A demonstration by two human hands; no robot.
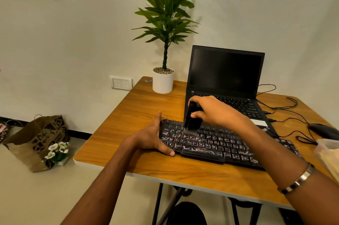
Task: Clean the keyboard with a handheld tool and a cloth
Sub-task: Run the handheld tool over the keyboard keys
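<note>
A black keyboard (pixel 225 146) with pale marbled markings lies on the wooden table (pixel 139 112) in front of me. My right hand (pixel 212 110) grips a black handheld brush (pixel 191 120) held upright, its bristles down on the keys in the keyboard's upper left area. My left hand (pixel 153 137) holds the keyboard's left end, thumb along the near edge and fingers reaching up the far side. At the right edge a pale yellowish thing (pixel 328 155), possibly a cloth, is partly cut off.
An open black laptop (pixel 227 77) stands just behind the keyboard. A potted plant (pixel 163 79) is at the back left, a black mouse (pixel 324 130) with cables at the right. A paper bag (pixel 36 142) and small flowers (pixel 57 152) sit on the floor left.
</note>
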